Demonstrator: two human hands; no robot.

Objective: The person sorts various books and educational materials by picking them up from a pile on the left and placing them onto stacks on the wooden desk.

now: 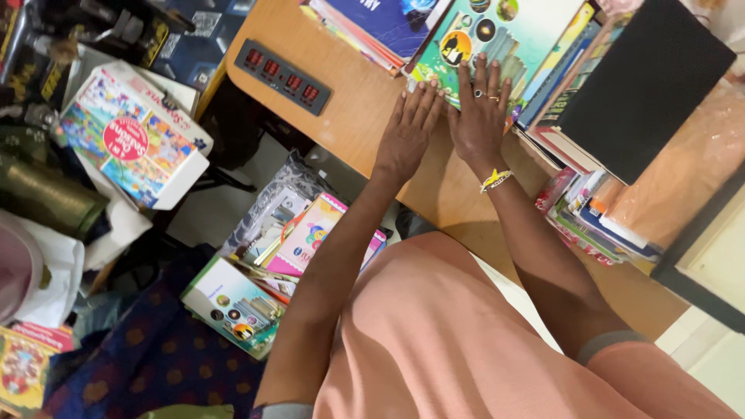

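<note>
My left hand (407, 132) lies flat on the wooden table (353, 116), and its fingertips touch the near edge of a green picture book (504, 35). My right hand (479, 109), with a ring and a yellow-white bracelet, rests flat beside it, fingers on the green book's cover. Neither hand grips anything. The green book lies on top of a row of other books, next to a blue book (388, 19) and a black-covered book (644, 77).
A dark bar-shaped digital clock (283, 77) with red digits lies on the table's left part. Stacked thin books (594, 221) sit at the table's right edge. Below the table are a colourful boxed game (132, 143), loose children's books (306, 233), and a blue patterned cloth (155, 357).
</note>
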